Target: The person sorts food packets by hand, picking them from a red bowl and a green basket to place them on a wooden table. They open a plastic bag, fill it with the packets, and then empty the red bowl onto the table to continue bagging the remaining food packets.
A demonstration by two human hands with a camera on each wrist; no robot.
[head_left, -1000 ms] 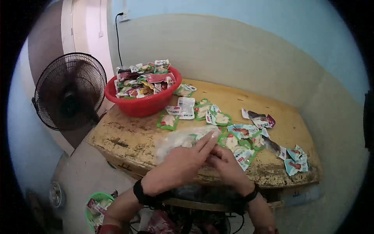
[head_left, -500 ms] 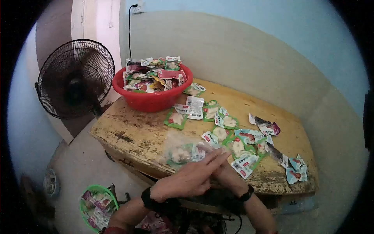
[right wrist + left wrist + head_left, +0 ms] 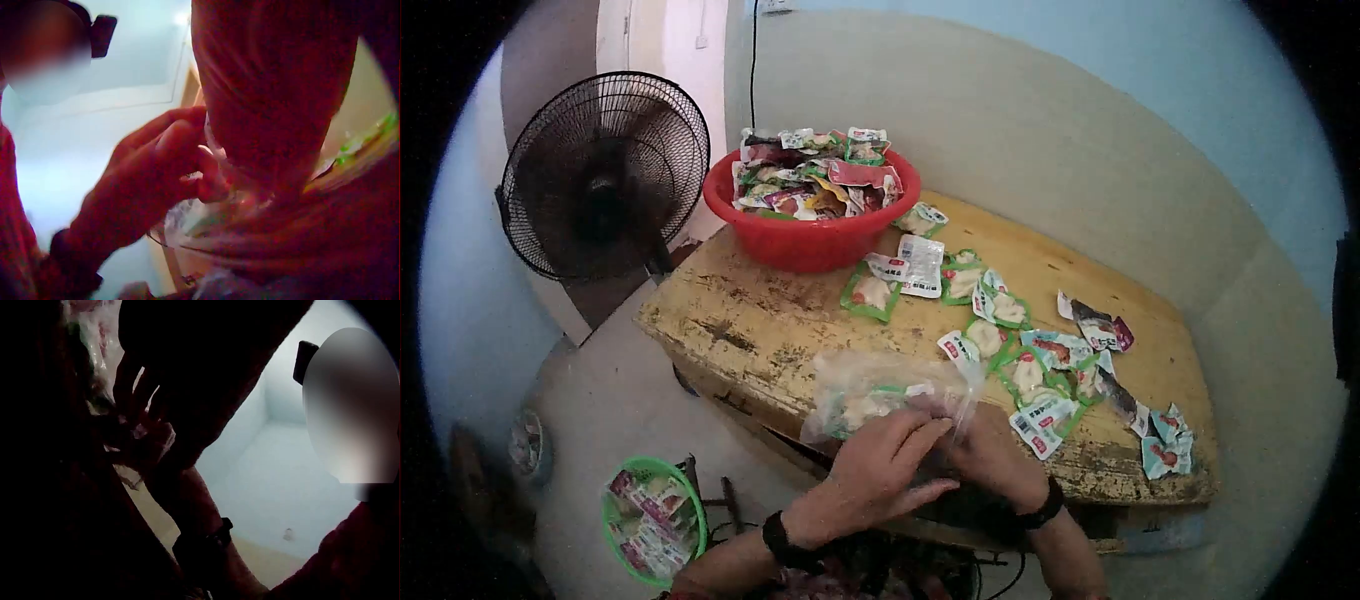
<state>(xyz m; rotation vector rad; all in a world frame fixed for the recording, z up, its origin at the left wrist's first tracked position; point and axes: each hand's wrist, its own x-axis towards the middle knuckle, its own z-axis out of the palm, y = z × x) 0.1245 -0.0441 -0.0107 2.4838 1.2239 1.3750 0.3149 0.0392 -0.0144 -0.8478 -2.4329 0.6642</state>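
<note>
A clear plastic bag (image 3: 830,385) lies at the table's near edge, with a green-edged food packet (image 3: 865,408) showing through it. My right hand (image 3: 1000,460) grips the bag's gathered near right part, its fingertips partly covered by film. Beside it, my left hand (image 3: 890,462) reaches across to the bag and the right fingers, its thumb held apart from the other fingers. In the right wrist view the left hand (image 3: 156,156) meets the crumpled film (image 3: 181,219). The left wrist view is dark; the right hand (image 3: 147,450) appears there with a bit of film.
Several green-edged packets (image 3: 1025,375) and dark or blue ones (image 3: 1168,455) lie across the yellow worn table (image 3: 760,305). A red basin (image 3: 810,245) heaped with packets stands at the back left. On the floor are a green basket (image 3: 612,535) of packets and, further back, a fan (image 3: 605,175).
The left hand, laid straight over the right hand half a second ago, has drawn back and left with its thumb spread. The bag looks puffier. The head view has shifted.
</note>
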